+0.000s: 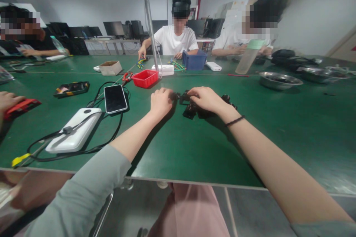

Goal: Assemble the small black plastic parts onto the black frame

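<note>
Handling of the small black parts (190,112) on the green table (191,152) seems under way, not finished — they lie loosely clustered. The left hand (161,102) curls at one part, the right hand (208,99) arches half-closed over others; whether either grips, I cannot tell.

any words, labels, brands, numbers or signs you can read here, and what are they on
No readable text.
White shirt, middle: small chest mark, too tiny.
Red mark, right edge: cut off, unreadable.
Phone: dark screen, nothing legible.
Black parts: nothing legible.
</note>
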A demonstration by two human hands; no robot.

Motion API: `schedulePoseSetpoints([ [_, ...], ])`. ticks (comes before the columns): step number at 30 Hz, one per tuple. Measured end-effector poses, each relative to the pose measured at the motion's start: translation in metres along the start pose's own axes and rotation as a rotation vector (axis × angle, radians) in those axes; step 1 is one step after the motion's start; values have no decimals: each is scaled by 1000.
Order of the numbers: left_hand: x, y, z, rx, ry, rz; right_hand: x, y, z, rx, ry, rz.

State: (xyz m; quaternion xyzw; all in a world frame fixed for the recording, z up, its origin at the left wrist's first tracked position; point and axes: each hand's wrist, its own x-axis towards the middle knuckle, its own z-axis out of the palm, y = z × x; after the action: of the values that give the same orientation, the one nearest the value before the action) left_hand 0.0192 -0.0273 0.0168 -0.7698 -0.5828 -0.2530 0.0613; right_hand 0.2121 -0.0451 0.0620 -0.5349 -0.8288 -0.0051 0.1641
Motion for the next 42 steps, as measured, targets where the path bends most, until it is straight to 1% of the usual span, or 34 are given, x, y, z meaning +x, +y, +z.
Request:
schedulePoseSetpoints([
  [5,1,-2,3,8,-15,24,5,0,0,-62,-59,43],
  [9,1,-3,5,5,-27,46,5,-1,5,-130,-55,26],
  [15,1,-3,6,-1,-37,56,-1,0,13,-131,-55,52],
  [24,2,-3,7,-19,-26,57,-5,1,21,-93,6,82],
  [34,-1,2,2,5,-37,35,-6,5,29,-38,87,76],
  [42,-4,4,-1,6,-48,24,-9,3,29,-2,95,84],
])
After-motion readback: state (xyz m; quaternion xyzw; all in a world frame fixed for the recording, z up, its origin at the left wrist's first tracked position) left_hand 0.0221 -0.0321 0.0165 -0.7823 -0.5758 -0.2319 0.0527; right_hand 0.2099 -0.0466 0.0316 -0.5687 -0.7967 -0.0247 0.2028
